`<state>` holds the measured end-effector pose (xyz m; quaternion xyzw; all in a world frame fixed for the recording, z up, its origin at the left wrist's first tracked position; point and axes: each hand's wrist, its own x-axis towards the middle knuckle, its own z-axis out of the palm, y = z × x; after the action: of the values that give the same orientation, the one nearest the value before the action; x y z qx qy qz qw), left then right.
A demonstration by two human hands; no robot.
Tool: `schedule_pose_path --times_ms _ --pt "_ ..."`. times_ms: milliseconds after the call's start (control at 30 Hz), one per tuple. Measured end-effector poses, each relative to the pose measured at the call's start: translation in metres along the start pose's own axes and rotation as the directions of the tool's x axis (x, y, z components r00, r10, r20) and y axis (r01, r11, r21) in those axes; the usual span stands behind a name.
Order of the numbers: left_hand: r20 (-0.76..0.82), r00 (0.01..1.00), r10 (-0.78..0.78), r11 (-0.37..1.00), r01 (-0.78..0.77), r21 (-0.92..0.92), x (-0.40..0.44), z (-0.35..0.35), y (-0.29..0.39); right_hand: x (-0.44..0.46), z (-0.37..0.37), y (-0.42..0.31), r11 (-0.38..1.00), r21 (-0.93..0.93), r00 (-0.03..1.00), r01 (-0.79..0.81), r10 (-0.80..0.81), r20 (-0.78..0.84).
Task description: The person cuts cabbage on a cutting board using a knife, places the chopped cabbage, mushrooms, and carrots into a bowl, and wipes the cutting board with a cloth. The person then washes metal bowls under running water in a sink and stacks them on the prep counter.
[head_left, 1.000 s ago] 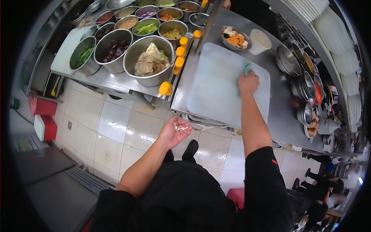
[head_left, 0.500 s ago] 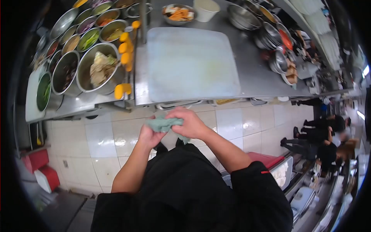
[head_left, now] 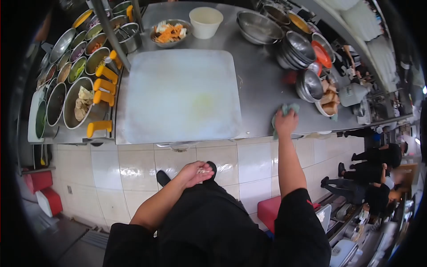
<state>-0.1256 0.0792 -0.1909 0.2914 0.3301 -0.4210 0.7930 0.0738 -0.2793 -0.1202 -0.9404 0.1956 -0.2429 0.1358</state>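
Observation:
My right hand [head_left: 285, 122] presses a green cloth [head_left: 291, 108] onto the steel counter [head_left: 260, 95], near its front edge and to the right of the white cutting board [head_left: 182, 95]. Palm up and cupped, my left hand [head_left: 195, 173] is in front of my body, below the counter edge, holding small whitish bits [head_left: 204, 171]. Little scraps lie on the counter between the board and the cloth. Behind the board stand a metal bowl of shredded orange and white food [head_left: 170, 33] and a white tub [head_left: 206, 22].
Yellow-handled tools [head_left: 103, 98] line the board's left side, beside metal containers of ingredients [head_left: 80, 104]. Stacked metal bowls [head_left: 309, 84] and a bowl of bread pieces [head_left: 329, 104] are on the right. A red bin [head_left: 268, 212] stands near my right side. Several people are at the far right.
Both hands were together at the cloth half a second ago; now they are apart. The right hand has carried the cloth to the counter right of the board, and the view has shifted right.

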Motion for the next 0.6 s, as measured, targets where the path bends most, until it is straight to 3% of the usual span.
schedule_pose_path --times_ms 33,100,133,167,233,300,367,433,500,533,600 --pt "0.006 1.0 0.015 1.0 -0.014 -0.012 0.015 0.018 -0.001 0.019 0.011 -0.013 0.999 -0.018 1.0 0.026 -0.026 0.004" --pt "0.057 0.997 0.057 0.996 -0.052 -0.079 0.052 0.048 -0.002 0.061 0.062 -0.021 0.949 0.115 0.955 0.295 -0.291 -0.049" --pt "0.096 0.992 0.086 0.987 -0.072 -0.143 0.071 0.058 -0.007 0.074 0.052 -0.058 0.945 0.209 0.958 0.252 -0.275 0.085" --pt "0.102 0.988 0.114 0.979 -0.094 -0.182 0.081 0.073 -0.005 0.085 0.067 -0.076 0.905 0.284 0.932 0.317 -0.353 0.087" --pt "0.111 0.976 0.185 0.957 -0.154 -0.246 0.088 0.1 0.008 0.09 0.084 -0.109 0.795 0.431 0.806 0.427 -0.551 0.218" --pt "0.05 0.979 0.196 0.952 -0.178 -0.248 0.092 0.12 0.014 0.063 0.058 -0.13 0.746 0.525 0.689 0.411 -0.631 0.357" --pt "0.054 0.984 0.172 0.954 -0.152 -0.259 0.096 0.127 0.011 0.028 0.031 -0.111 0.665 0.57 0.585 0.482 -0.729 0.356" --pt "0.126 0.981 0.146 0.952 -0.105 -0.287 0.102 0.128 0.004 -0.015 0.008 -0.073 0.537 0.631 0.529 0.56 -0.818 0.228" --pt "0.165 0.978 0.126 0.944 -0.067 -0.324 0.094 0.14 -0.003 -0.055 -0.028 -0.043 0.533 0.692 0.459 0.486 -0.83 0.317" --pt "0.18 0.976 0.121 0.936 -0.052 -0.348 0.086 0.147 -0.007 -0.068 -0.048 -0.035 0.478 0.742 0.446 0.469 -0.854 0.268" --pt "0.254 0.951 0.174 0.947 -0.091 -0.308 0.085 0.138 -0.027 -0.087 -0.078 -0.021 0.466 0.827 0.294 0.315 -0.876 0.382"
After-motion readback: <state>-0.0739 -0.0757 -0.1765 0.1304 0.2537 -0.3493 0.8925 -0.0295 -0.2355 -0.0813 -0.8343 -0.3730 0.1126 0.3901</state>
